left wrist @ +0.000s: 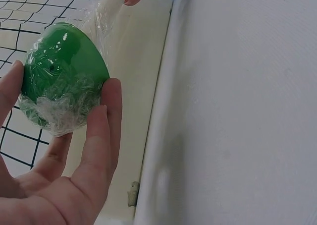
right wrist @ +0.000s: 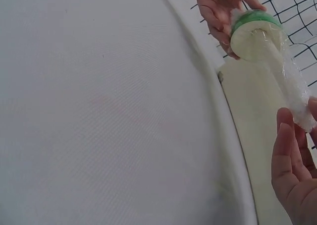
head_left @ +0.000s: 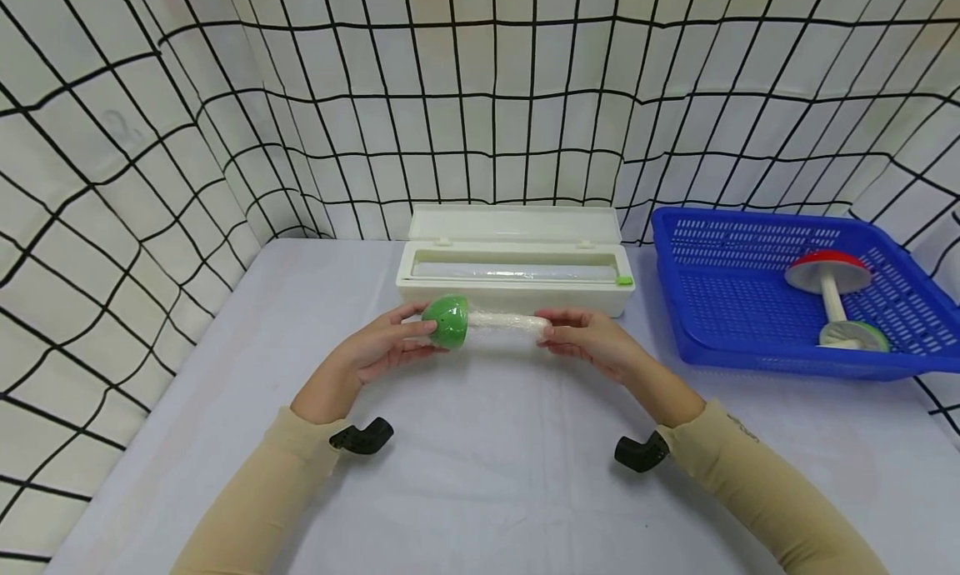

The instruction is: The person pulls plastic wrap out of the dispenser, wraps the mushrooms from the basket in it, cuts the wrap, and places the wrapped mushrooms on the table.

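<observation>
Your left hand (head_left: pixel 378 346) grips the green cap (head_left: pixel 447 322) of the film-wrapped mushroom (head_left: pixel 487 318) at the centre of the frame, fingers spaced around it. Your right hand (head_left: pixel 596 346) pinches the end of the stem (head_left: pixel 513 322), right of the cap. Above them in the frame stands the open white box (head_left: pixel 517 297); at right, the blue basket (head_left: pixel 750 357) contains a red-capped mushroom (head_left: pixel 828 267).

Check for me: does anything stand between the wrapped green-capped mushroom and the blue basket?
Yes: in the head view, the right grip, pinching the mushroom by its stem end, lies between, then the left wall of the blue basket. The white box sits behind, its right end close beside that path.
</observation>
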Demonstrator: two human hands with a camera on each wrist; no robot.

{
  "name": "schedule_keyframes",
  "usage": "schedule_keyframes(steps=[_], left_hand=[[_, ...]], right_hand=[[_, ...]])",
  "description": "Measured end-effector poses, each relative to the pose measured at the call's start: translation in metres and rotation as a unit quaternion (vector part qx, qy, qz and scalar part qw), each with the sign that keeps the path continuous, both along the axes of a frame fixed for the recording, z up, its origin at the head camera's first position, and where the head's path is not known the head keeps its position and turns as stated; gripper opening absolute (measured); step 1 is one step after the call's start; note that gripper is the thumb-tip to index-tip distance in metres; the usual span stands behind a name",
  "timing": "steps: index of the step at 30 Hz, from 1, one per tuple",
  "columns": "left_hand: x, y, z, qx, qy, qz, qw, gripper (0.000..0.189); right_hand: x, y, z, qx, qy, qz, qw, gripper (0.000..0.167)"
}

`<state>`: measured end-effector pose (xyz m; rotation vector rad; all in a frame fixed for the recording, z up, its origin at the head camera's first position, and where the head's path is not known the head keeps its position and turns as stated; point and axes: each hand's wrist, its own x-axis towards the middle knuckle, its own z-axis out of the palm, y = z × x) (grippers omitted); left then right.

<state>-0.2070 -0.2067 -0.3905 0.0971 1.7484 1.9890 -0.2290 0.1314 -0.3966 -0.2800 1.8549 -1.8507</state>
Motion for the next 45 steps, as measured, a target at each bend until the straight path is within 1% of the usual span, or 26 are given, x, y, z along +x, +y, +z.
schedule_keyframes(steps=[5, 10, 14, 17, 19, 24, 28, 31, 35, 38, 40, 41, 43, 44, 45], left_hand=[[0.001, 0.000, 0.002, 0.011, 0.000, -0.003, 0.9999, 0.050], [0.002, -0.003, 0.003, 0.026, -0.001, -0.004, 0.9996, 0.050], [0.003, -0.007, 0.004, 0.022, 0.005, -0.004, 0.9997, 0.056], [0.004, -0.010, 0.005, 0.014, 0.007, 0.000, 0.9999, 0.062], [0.004, -0.013, 0.006, 0.009, 0.009, 0.005, 0.9999, 0.063], [0.004, -0.018, 0.009, -0.005, 0.016, 0.029, 0.9994, 0.057], [0.006, -0.022, 0.012, -0.007, 0.007, 0.050, 0.9987, 0.049], [0.008, -0.027, 0.015, -0.001, -0.007, 0.065, 0.9978, 0.050], [0.012, -0.034, 0.019, 0.006, -0.014, 0.081, 0.9966, 0.051], [0.014, -0.040, 0.022, 0.017, -0.018, 0.094, 0.9953, 0.044], [0.014, -0.046, 0.022, 0.028, -0.022, 0.100, 0.9943, 0.044], [0.014, -0.049, 0.022, 0.033, -0.023, 0.101, 0.9940, 0.046], [0.014, -0.057, 0.020, 0.039, -0.023, 0.104, 0.9936, 0.056], [0.014, -0.061, 0.019, 0.054, -0.025, 0.103, 0.9929, 0.057], [0.014, -0.065, 0.019, 0.054, -0.026, 0.103, 0.9928, 0.062]], right_hand=[[0.003, 0.001, 0.006, 0.012, 0.019, 0.000, 0.9997, 0.043], [0.006, 0.000, 0.008, 0.040, 0.053, -0.001, 0.9978, 0.044], [0.008, -0.003, 0.009, 0.046, 0.070, 0.002, 0.9965, 0.043], [0.009, -0.005, 0.009, 0.044, 0.075, 0.005, 0.9962, 0.043], [0.009, -0.006, 0.009, 0.043, 0.079, 0.010, 0.9959, 0.043], [0.012, -0.009, 0.012, 0.041, 0.091, 0.025, 0.9947, 0.043], [0.015, -0.011, 0.016, 0.041, 0.097, 0.038, 0.9937, 0.042], [0.017, -0.012, 0.017, 0.044, 0.101, 0.044, 0.9929, 0.043], [0.019, -0.009, 0.020, 0.064, 0.119, 0.042, 0.9900, 0.044], [0.021, -0.003, 0.026, 0.082, 0.154, 0.033, 0.9841, 0.041], [0.023, 0.002, 0.031, 0.095, 0.183, 0.027, 0.9781, 0.037], [0.024, 0.005, 0.034, 0.101, 0.200, 0.025, 0.9743, 0.036], [0.027, 0.010, 0.040, 0.121, 0.230, 0.018, 0.9656, 0.034], [0.029, 0.012, 0.042, 0.133, 0.243, 0.014, 0.9608, 0.034], [0.031, 0.015, 0.045, 0.147, 0.257, 0.010, 0.9552, 0.033]])
